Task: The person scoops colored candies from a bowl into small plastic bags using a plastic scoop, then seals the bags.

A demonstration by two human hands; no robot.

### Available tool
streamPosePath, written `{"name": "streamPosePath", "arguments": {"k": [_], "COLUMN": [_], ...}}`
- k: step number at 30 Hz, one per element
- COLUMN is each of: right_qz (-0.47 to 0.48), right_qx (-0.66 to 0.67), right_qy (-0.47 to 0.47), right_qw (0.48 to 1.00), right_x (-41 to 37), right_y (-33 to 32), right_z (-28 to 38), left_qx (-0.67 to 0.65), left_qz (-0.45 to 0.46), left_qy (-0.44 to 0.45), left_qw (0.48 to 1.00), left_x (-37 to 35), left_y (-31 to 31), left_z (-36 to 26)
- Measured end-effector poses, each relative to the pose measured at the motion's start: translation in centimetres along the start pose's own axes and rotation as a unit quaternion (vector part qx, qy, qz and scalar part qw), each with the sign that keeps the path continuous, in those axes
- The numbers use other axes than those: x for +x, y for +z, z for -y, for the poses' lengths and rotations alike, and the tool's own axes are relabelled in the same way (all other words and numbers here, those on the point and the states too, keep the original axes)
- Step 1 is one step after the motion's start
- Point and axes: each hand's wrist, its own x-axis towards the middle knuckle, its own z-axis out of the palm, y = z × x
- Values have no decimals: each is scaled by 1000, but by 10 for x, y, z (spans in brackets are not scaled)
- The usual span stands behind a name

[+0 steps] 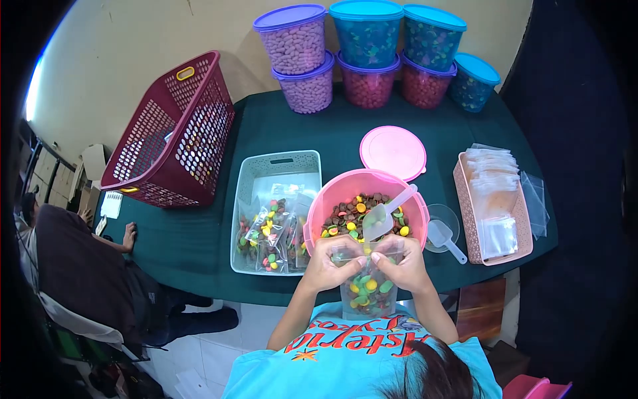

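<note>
My left hand (333, 265) and my right hand (403, 265) pinch the top edge of a clear plastic bag (367, 292) between them. Brown, green and yellow candies fill the lower part of the bag, which hangs upright in front of the turquoise shirt. Just beyond both hands is a pink tub (319, 206) of brown, yellow and pink candies. A clear scoop (379, 221) rests in the tub with its handle toward the right rim. Left of the tub, filled bags (269, 229) lie in a pale green basket (242, 193).
A pink basket (462, 213) of empty bags stands right, near a second scoop (442, 234) on a round clear lid. A pink lid (393, 153) lies behind the tub. Stacked containers (367, 40) line the back. A maroon basket (159, 133) and a seated person (86, 266) are left.
</note>
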Motion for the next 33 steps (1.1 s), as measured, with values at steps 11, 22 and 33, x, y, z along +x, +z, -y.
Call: {"name": "streamPosePath", "arguments": {"k": [11, 22, 33], "right_qz": [10, 3, 56], "right_qx": [-63, -159, -211], "right_qy": [-49, -109, -205], "right_qw": [997, 981, 954], "right_x": [6, -8, -51], "right_y": [4, 3, -7], "right_z": [9, 23, 66], "left_qx": [27, 135, 230], "left_qz": [-19, -40, 28], "left_qy": [5, 90, 214], "left_qw": [999, 986, 949], "left_x": [0, -10, -41], "left_y": [0, 4, -13], "left_z": [5, -16, -65]}}
